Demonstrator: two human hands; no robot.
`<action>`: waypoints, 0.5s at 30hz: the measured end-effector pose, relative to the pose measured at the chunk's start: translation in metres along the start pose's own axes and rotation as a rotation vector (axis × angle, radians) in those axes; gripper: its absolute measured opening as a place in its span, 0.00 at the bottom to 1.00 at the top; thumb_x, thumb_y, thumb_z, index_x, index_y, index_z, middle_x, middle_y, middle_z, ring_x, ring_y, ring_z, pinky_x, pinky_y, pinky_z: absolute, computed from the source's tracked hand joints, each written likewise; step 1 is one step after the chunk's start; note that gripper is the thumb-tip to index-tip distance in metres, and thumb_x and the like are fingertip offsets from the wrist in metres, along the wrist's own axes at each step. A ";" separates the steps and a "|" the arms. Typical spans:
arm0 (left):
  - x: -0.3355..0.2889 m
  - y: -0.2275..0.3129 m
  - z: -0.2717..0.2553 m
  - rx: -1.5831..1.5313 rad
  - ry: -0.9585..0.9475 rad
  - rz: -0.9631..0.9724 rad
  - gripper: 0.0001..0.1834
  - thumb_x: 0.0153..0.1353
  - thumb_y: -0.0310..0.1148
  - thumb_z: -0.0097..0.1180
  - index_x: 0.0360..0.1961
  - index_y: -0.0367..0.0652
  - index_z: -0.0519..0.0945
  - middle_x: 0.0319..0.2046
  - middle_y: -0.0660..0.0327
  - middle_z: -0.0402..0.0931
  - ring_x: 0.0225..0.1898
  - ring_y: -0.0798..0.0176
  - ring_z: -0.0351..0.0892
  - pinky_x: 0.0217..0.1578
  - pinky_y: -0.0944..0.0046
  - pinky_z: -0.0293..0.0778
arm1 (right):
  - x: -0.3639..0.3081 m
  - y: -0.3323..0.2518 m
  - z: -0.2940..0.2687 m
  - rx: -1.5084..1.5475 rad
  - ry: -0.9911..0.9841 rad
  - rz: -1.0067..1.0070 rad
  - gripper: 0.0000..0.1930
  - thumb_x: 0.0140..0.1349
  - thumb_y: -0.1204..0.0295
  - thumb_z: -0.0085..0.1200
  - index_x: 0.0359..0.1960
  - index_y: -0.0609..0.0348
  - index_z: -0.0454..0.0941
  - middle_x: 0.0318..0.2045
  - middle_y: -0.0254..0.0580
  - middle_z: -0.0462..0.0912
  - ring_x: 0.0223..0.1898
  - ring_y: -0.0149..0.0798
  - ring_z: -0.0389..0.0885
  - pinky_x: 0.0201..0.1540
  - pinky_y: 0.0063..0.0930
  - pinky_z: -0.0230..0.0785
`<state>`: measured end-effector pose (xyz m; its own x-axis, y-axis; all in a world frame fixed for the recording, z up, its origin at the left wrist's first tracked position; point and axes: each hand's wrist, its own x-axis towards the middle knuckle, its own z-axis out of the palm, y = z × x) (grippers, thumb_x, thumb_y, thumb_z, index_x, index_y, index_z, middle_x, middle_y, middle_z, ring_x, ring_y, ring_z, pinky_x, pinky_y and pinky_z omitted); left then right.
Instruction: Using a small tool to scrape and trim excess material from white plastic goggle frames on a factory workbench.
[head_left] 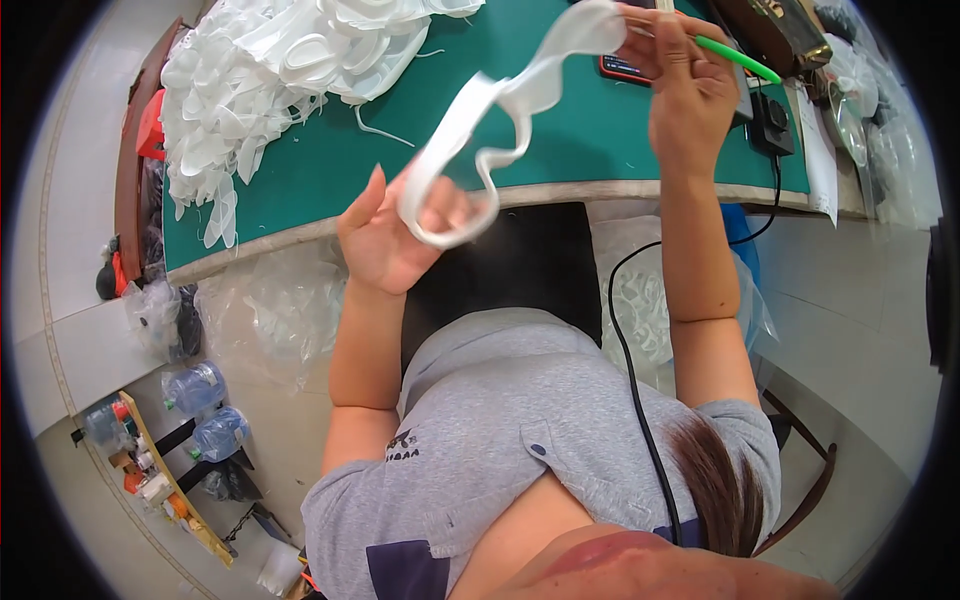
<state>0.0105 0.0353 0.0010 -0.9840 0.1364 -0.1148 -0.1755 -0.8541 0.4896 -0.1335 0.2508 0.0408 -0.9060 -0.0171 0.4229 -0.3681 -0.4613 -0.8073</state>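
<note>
1. While your right hand (690, 85) pinches 1 end of the white strip (535, 88) and a green stick (738, 60), your left hand (388, 240) is loosely spread behind its loop, contact unclear.
2. Airborne at the tabletop (590, 145), its long axis slants lower-left to upper-right.

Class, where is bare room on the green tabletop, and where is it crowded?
Bare green tabletop shows between the white strap and right hand, and between the heaped white pieces and the near edge. Crowded: under the heap at left, and around the boxy black device at right.
</note>
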 end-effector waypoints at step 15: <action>0.036 -0.021 0.017 0.435 0.113 -0.064 0.24 0.70 0.49 0.41 0.48 0.38 0.74 0.40 0.55 0.79 0.43 0.59 0.79 0.45 0.51 0.77 | -0.021 -0.001 0.011 -0.034 -0.458 -0.041 0.08 0.68 0.73 0.48 0.41 0.66 0.74 0.36 0.52 0.83 0.37 0.35 0.83 0.41 0.27 0.78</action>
<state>-0.0217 0.0668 0.0009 -0.9655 0.1057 -0.2381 -0.2561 -0.5525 0.7932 -0.1120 0.2420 0.0377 -0.7080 -0.3932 0.5866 -0.4148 -0.4406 -0.7961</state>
